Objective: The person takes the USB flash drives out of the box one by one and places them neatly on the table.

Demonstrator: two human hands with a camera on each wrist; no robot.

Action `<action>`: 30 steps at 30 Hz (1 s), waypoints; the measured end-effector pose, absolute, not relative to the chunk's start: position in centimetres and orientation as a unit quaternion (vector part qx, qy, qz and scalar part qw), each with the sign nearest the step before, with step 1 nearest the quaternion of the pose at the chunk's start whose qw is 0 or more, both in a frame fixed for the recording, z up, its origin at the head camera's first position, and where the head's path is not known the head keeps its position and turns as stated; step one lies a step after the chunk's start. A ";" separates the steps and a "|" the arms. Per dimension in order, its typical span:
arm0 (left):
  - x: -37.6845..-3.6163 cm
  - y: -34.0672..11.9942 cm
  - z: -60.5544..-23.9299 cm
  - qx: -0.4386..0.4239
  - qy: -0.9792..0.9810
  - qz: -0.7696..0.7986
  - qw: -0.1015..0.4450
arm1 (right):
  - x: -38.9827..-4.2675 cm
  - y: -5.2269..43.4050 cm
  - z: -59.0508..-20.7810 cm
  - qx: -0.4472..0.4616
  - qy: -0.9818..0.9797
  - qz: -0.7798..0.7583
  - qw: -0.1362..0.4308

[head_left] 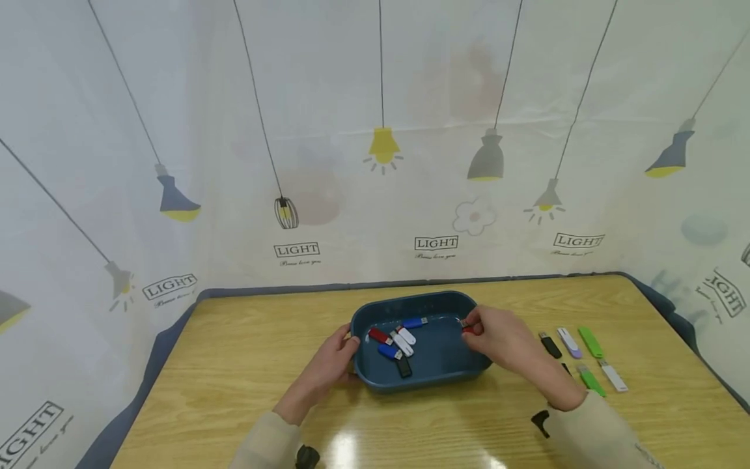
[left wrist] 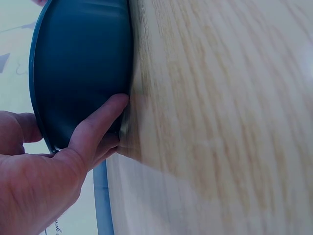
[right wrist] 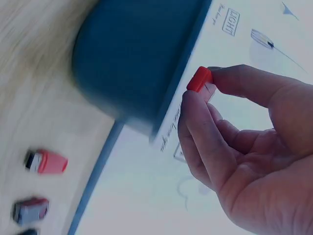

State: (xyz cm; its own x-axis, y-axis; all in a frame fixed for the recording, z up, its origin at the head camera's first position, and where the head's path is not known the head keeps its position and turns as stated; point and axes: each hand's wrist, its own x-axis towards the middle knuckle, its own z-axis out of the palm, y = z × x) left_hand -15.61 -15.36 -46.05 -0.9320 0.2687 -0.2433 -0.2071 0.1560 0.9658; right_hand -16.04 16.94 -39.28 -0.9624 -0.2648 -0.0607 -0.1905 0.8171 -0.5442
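A dark blue tray [head_left: 422, 384] stands on the table with several USB sticks inside: a red one [head_left: 380, 336], white ones [head_left: 402, 344], blue ones [head_left: 389, 352] and a black one [head_left: 404, 367]. My left hand [head_left: 331, 358] grips the tray's left end, thumb at the rim and fingers against the outer wall [left wrist: 83, 63]. Over the tray's right end, my right hand [head_left: 498, 335] pinches a red USB stick [right wrist: 199, 79] between thumb and fingertips. Much of that stick is hidden by the fingers in the head view.
Right of the tray, more USB sticks lie on the wooden table [head_left: 246, 365]: black [head_left: 550, 345], white and purple [head_left: 569, 342], green [head_left: 590, 342] and white [head_left: 613, 376]. Another black one is partly hidden by the right arm. A lamp-printed curtain [head_left: 351, 215] borders the table.
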 end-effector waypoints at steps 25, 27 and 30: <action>-15.4 -15.0 -45.6 0.021 0.745 0.643 0.176 | -12.8 28.1 -41.6 -0.033 0.971 -0.222 0.084; -15.4 -15.0 -45.6 0.021 0.745 0.643 0.176 | -12.7 28.3 -42.2 -0.037 0.971 -0.218 0.089; -15.4 -15.0 -45.7 0.022 0.745 0.643 0.175 | -12.5 28.3 -43.2 -0.043 0.972 -0.214 0.089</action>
